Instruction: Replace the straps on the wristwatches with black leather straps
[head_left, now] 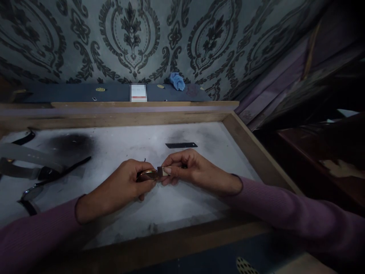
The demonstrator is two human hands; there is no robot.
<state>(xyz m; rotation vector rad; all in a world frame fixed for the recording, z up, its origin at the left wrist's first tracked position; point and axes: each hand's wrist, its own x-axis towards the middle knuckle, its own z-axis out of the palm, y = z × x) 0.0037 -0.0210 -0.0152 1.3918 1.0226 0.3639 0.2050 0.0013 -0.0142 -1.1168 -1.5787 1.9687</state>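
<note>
My left hand [133, 179] is closed around a gold-rimmed watch [148, 175], much of it covered by my fingers. Between the thumb and fingers of my right hand [185, 167] is a watch strap [160, 171], dark brown with a pale part by the thumb. The strap's near end meets the side of the watch; I cannot tell whether the two are joined. Behind my right hand a black cutter blade [181, 145] lies flat on the white tray floor [134, 139].
At the left lie several watches and straps, among them a grey strap [31, 155] and a black-strapped watch [30, 192]. Wooden rims [251, 140] border the tray. On the ledge beyond are a small white box [138, 92] and a crumpled blue cloth [177, 81].
</note>
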